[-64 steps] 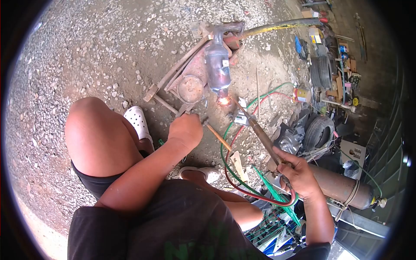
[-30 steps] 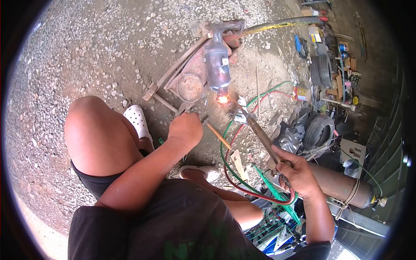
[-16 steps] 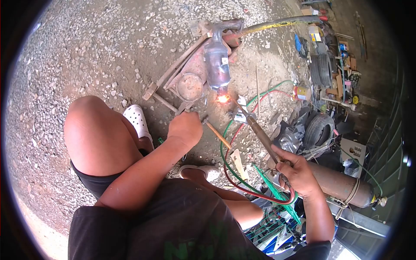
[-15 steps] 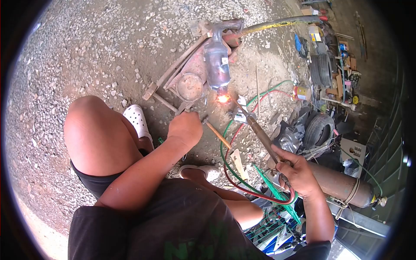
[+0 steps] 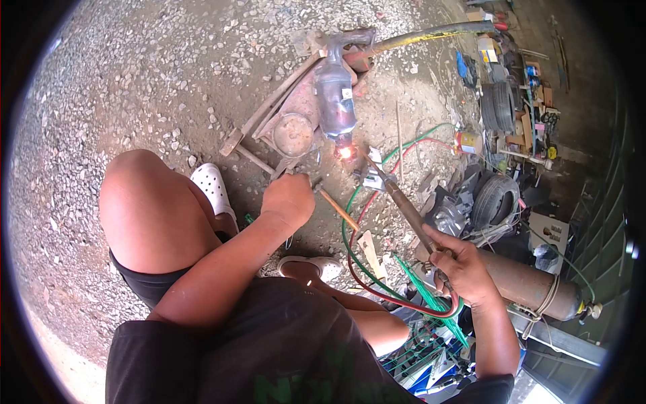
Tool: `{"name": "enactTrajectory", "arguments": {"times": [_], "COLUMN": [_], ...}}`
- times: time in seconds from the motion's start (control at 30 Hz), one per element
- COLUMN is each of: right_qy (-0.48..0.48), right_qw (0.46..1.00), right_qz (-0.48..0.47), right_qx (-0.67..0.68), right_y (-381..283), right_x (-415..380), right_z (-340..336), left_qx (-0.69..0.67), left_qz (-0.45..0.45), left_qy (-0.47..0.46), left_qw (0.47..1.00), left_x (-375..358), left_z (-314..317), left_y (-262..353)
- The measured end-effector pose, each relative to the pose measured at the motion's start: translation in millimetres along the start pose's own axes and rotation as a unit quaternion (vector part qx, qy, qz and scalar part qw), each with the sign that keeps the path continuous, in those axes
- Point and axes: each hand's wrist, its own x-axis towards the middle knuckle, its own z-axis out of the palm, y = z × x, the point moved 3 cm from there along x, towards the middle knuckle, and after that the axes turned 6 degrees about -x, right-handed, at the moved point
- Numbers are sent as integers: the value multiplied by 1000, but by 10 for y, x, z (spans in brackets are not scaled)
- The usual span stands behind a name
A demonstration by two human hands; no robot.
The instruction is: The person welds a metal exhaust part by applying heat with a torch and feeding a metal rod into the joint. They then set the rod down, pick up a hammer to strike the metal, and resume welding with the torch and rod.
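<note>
A glowing spot (image 5: 345,153) at the lower end of a metal cylinder (image 5: 334,94) on the gravel ground (image 5: 134,81) is heated by a gas torch (image 5: 397,202).

The torch is gripped in the closed right hand (image 5: 461,273); a thin rod (image 5: 336,209) is pinched in the closed left hand (image 5: 289,198). Heating appears under way; steady flame aim is judged necessary.

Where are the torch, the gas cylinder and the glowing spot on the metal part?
torch (image 5: 404,212): head view, middle of its shaft, above the right hand (image 5: 461,269).
gas cylinder (image 5: 531,289): head view, its rusty side wall.
glowing spot (image 5: 345,153): head view, bright centre at the part's lower end.
</note>
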Motion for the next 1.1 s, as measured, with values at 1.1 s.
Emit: {"name": "enactTrajectory", "arguments": {"times": [1.1], "right_qy": [4], "right_qw": [1000], "right_qz": [-2], "right_qx": [10], "right_y": [95], "right_x": [1], "right_z": [-15], "left_qx": [3], "left_qz": [6], "left_qy": [4], "left_qw": [1000], "left_x": [63], "left_z": [138], "left_y": [-17]}}
